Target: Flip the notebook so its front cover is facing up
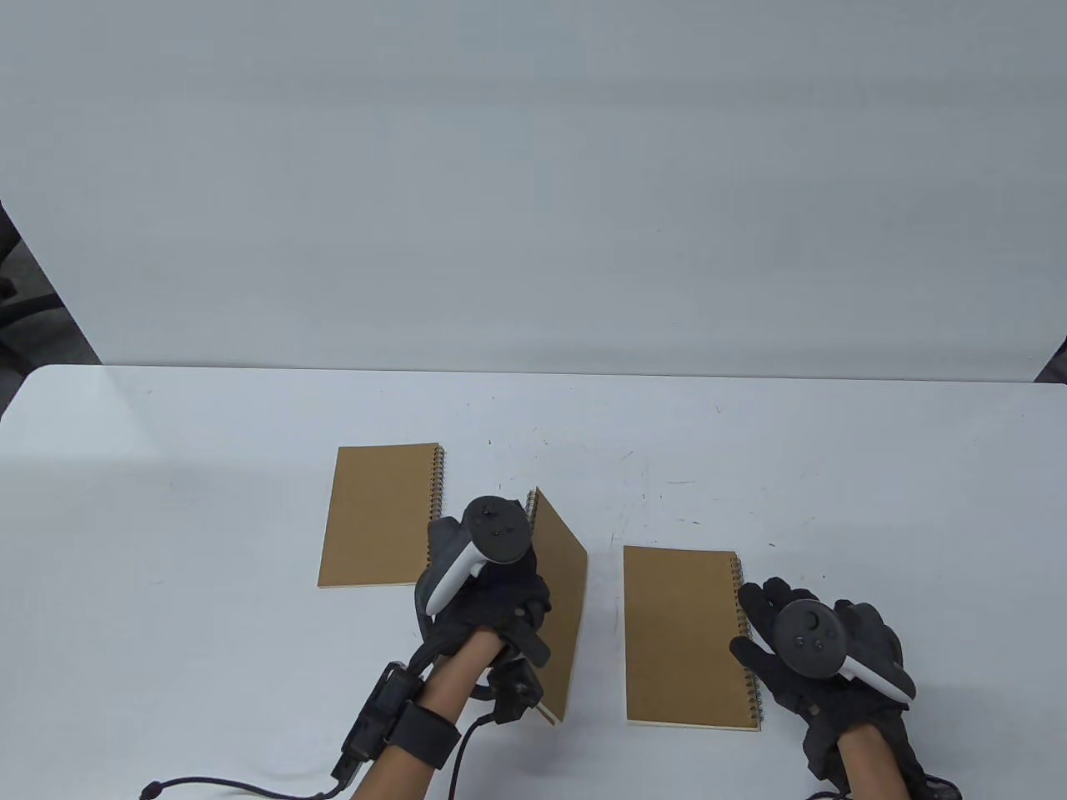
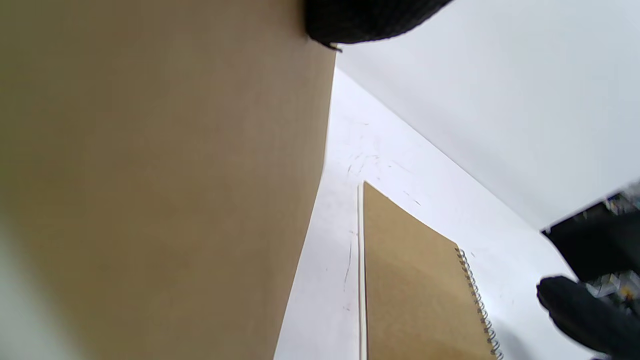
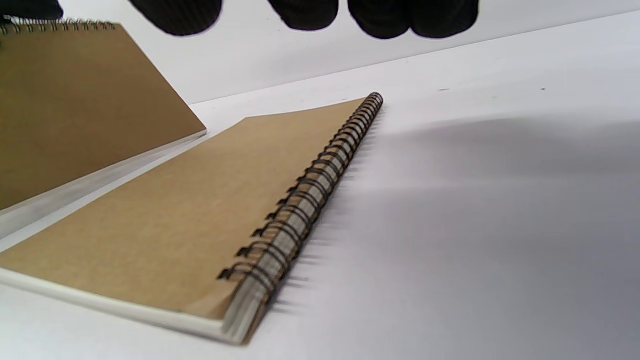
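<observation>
Left hand (image 1: 483, 600) grips the middle notebook (image 1: 560, 600), holding it tilted on edge above the tabletop (image 1: 208, 467), spiral uppermost. Right hand (image 1: 821, 646) rests beside the right notebook (image 1: 683, 637), fingers spread, at its spiral binding; contact cannot be confirmed. A third notebook (image 1: 379, 517) lies flat at left.

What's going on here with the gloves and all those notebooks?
A person in black sensor gloves is turning over brown spiral-bound notebooks. The left hand holds the middle notebook tilted up off the white table, mid-flip. The right hand rests beside the right notebook, which lies flat. A third notebook lies flat at left.
</observation>
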Tool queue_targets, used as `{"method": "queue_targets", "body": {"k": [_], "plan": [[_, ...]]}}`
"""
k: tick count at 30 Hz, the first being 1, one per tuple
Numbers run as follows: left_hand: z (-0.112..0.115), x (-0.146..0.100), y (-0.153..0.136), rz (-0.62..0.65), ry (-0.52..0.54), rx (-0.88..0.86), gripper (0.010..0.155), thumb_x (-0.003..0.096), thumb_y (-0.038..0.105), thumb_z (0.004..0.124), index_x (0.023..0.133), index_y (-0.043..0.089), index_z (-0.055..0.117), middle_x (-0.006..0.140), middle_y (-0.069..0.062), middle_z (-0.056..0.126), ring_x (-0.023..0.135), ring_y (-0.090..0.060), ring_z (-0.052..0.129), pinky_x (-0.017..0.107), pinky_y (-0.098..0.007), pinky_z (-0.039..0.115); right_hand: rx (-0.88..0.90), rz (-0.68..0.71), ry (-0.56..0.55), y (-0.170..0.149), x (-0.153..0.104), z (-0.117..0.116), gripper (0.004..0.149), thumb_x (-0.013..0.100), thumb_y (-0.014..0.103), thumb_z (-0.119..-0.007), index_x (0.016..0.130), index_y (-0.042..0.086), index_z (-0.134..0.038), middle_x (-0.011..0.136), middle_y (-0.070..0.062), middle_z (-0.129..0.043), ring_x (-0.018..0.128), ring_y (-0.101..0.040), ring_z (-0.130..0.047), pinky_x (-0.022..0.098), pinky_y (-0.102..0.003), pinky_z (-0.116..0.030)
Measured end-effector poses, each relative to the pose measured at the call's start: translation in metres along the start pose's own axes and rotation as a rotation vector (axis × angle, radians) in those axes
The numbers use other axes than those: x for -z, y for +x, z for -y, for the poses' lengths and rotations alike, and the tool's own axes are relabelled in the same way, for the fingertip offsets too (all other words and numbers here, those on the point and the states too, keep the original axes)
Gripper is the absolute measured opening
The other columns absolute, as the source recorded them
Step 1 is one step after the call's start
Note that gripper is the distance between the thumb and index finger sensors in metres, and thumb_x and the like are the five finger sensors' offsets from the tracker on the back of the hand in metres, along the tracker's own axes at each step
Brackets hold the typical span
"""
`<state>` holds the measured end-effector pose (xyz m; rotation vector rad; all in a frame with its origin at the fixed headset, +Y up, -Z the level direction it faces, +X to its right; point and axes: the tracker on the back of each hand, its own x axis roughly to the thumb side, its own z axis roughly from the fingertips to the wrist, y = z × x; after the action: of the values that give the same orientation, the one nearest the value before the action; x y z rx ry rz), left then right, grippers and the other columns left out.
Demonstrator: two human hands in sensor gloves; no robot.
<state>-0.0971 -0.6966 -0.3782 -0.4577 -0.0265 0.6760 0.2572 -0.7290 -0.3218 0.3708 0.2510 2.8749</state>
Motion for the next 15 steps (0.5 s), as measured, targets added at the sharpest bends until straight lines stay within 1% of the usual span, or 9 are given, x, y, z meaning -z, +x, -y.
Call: {"method": "queue_targets", "body": {"k": [2, 3, 6, 8, 10, 13, 15], "plan": [[0.007, 0.004, -0.016, -0.029, 0.013, -0.021, 0.088, 0.0564, 0.013, 0.067, 0.104, 0.01, -0.008, 0.1, -0.026, 0.056, 0.072, -0.034, 0.088, 0.043, -0.036, 0.093, -0.001, -0.002, 0.005, 0.0, 0.0, -0.001, 0.069, 0.056, 0.048, -0.058, 0.11, 0.008, -0.045, 0.116, -0.033, -0.047, 0.099, -0.059, -0.051, 0.057, -0.082, -0.029], [0.01, 0.005, -0.024, -0.05, 0.026, 0.023, 0.089, 0.0566, 0.014, 0.068, 0.103, 0.009, -0.008, 0.099, -0.026, 0.057, 0.07, -0.032, 0.089, 0.042, -0.035, 0.093, -0.002, -0.005, 0.008, -0.001, 0.001, -0.001, 0.069, 0.056, 0.048, -0.058, 0.11, 0.008, -0.045, 0.116, -0.033, -0.047, 0.099, -0.059, -0.052, 0.057, -0.082, -0.029], [0.018, 0.009, -0.035, -0.081, 0.069, 0.15, 0.091, 0.0576, 0.02, 0.071, 0.104, 0.009, -0.006, 0.097, -0.024, 0.06, 0.064, -0.027, 0.089, 0.037, -0.031, 0.092, -0.005, -0.011, 0.022, -0.001, 0.002, -0.003, 0.069, 0.056, 0.048, -0.058, 0.11, 0.007, -0.045, 0.116, -0.033, -0.047, 0.099, -0.059, -0.052, 0.057, -0.082, -0.029], [0.024, 0.01, -0.04, -0.104, 0.083, 0.226, 0.094, 0.0577, 0.025, 0.074, 0.104, 0.009, -0.006, 0.095, -0.022, 0.062, 0.061, -0.026, 0.089, 0.035, -0.03, 0.091, -0.005, -0.014, 0.028, -0.002, 0.003, -0.003, 0.069, 0.056, 0.048, -0.058, 0.11, 0.007, -0.045, 0.116, -0.033, -0.047, 0.099, -0.059, -0.052, 0.057, -0.082, -0.029], [0.028, 0.013, -0.042, -0.124, 0.076, 0.31, 0.096, 0.0579, 0.029, 0.074, 0.104, 0.009, -0.007, 0.095, -0.021, 0.063, 0.061, -0.025, 0.089, 0.035, -0.03, 0.091, -0.006, -0.017, 0.033, -0.002, 0.003, -0.004, 0.069, 0.056, 0.048, -0.058, 0.11, 0.007, -0.045, 0.116, -0.033, -0.047, 0.099, -0.059, -0.052, 0.057, -0.082, -0.029], [0.033, 0.015, -0.044, -0.163, 0.077, 0.404, 0.099, 0.0577, 0.036, 0.075, 0.104, 0.009, -0.008, 0.095, -0.022, 0.063, 0.062, -0.026, 0.088, 0.036, -0.031, 0.089, -0.008, -0.018, 0.036, -0.002, 0.003, -0.003, 0.069, 0.056, 0.048, -0.058, 0.11, 0.007, -0.045, 0.116, -0.033, -0.047, 0.099, -0.059, -0.052, 0.057, -0.082, -0.029], [0.034, 0.015, -0.044, -0.19, 0.076, 0.472, 0.101, 0.0578, 0.041, 0.074, 0.103, 0.009, -0.011, 0.097, -0.024, 0.061, 0.066, -0.029, 0.087, 0.039, -0.033, 0.088, -0.009, -0.018, 0.035, -0.001, 0.003, -0.003, 0.069, 0.056, 0.048, -0.058, 0.11, 0.007, -0.045, 0.115, -0.033, -0.047, 0.099, -0.059, -0.052, 0.057, -0.082, -0.029]]}}
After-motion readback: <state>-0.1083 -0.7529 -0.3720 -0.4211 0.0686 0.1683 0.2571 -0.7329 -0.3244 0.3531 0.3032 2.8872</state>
